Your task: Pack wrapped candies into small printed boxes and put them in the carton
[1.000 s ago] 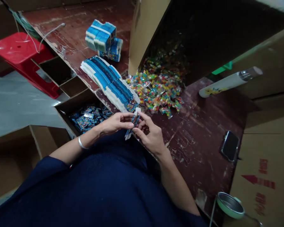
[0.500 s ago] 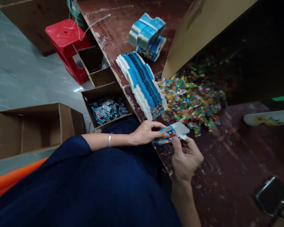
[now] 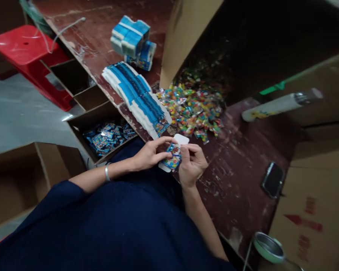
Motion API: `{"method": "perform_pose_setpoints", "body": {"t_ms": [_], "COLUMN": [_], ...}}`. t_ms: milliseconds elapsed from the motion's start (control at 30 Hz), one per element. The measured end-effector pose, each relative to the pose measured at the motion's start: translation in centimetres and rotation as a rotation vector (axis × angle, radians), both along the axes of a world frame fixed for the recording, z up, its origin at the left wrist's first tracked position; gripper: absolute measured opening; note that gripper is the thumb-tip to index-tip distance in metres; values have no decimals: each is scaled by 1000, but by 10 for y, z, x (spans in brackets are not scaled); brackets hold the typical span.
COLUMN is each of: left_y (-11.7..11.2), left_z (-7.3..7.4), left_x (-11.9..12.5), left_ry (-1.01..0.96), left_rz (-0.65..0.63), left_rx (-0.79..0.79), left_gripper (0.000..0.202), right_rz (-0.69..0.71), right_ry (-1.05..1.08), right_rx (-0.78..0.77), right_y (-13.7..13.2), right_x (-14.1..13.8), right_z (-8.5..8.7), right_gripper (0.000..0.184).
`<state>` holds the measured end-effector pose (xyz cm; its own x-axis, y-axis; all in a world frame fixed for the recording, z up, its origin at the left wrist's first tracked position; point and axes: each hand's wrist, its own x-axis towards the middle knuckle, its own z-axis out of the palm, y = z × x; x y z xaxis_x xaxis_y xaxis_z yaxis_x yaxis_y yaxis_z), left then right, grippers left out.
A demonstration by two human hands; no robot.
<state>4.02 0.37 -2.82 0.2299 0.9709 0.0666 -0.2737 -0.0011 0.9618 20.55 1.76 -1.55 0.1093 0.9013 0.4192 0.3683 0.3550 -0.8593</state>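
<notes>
A small printed blue candy box (image 3: 172, 157) with white end flaps is held between both hands at the table's front edge. My left hand (image 3: 151, 153) grips its left side, thumb on the printed face. With thumb and fingers, my right hand (image 3: 192, 162) pinches the box near its upper white flap. Just beyond lies a long fanned row of flat blue cartons (image 3: 138, 98). To the right of that row is a heap of clear packets of colourful candies (image 3: 192, 109), partly inside a cardboard box lying on its side.
Banded carton stacks (image 3: 131, 35) stand farther back. An open box of small filled blue boxes (image 3: 109, 137) sits left of the table, near a red stool (image 3: 28, 45). At right are a phone (image 3: 272, 180), a white flask (image 3: 271, 109) and a large carton (image 3: 313, 199).
My view has swung right, so the scene shifts left. The candy box has turned in my hands; its flap now points away from me, and a white flap shows at the near end.
</notes>
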Motion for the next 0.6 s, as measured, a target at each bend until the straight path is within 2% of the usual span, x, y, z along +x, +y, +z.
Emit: {"method": "perform_pose_setpoints", "body": {"t_ms": [100, 200, 333, 433, 533, 600], "left_y": [3, 6, 9, 8, 5, 4], "left_z": [5, 10, 15, 16, 16, 16], "left_x": [-4, -5, -6, -8, -10, -11], "left_ry": [10, -10, -62, -1, 75, 102], "left_rz": [-68, -25, 1, 14, 25, 18], "left_rx": [-19, -42, -97, -59, 5, 30], "left_gripper": [36, 35, 44, 42, 41, 43], "right_rz": [75, 117, 186, 262, 281, 294], "right_ry": [32, 171, 300, 277, 283, 276], "right_rx": [-9, -44, -82, -201, -374, -437], "right_y": [1, 2, 5, 8, 12, 17], "right_x": [3, 1, 0, 5, 13, 19], "right_z": [0, 2, 10, 18, 24, 25], "right_gripper": [19, 14, 23, 25, 23, 23]}}
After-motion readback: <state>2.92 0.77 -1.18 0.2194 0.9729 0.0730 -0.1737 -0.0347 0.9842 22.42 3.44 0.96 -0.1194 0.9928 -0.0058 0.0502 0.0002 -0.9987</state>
